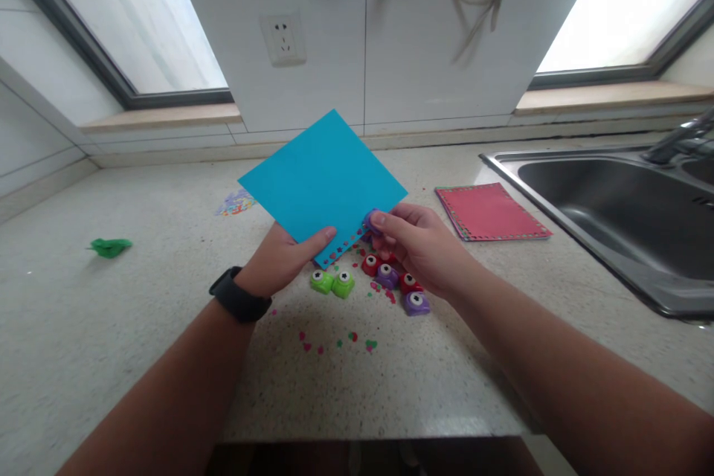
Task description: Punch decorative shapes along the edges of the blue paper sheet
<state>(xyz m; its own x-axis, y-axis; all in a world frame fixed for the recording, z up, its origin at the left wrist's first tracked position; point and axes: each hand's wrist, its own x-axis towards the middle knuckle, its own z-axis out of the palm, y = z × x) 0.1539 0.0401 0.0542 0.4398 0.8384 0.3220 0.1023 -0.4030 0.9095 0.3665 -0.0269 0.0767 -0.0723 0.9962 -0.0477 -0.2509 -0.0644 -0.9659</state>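
Observation:
A blue sheet of paper [329, 171] is held tilted above the counter, with a row of small punched shapes along its near edge. My left hand [284, 256] grips its lower left part, thumb on top and the other fingers hidden beneath. In my right hand [418, 242] is a purple craft punch [371, 221], pinched at the sheet's near right edge. Below lie two green craft punches [332, 282], and beside them several red and purple ones, including a purple punch [416, 303] nearest me.
Punched paper bits [338, 343] are scattered on the counter [167, 357]. A stack of paper topped by a red sheet [494, 212] lies at right, near the steel sink [591, 201]. Green crumpled plastic [110, 247] sits at left. Behind the blue sheet is a pile of colored bits [235, 202].

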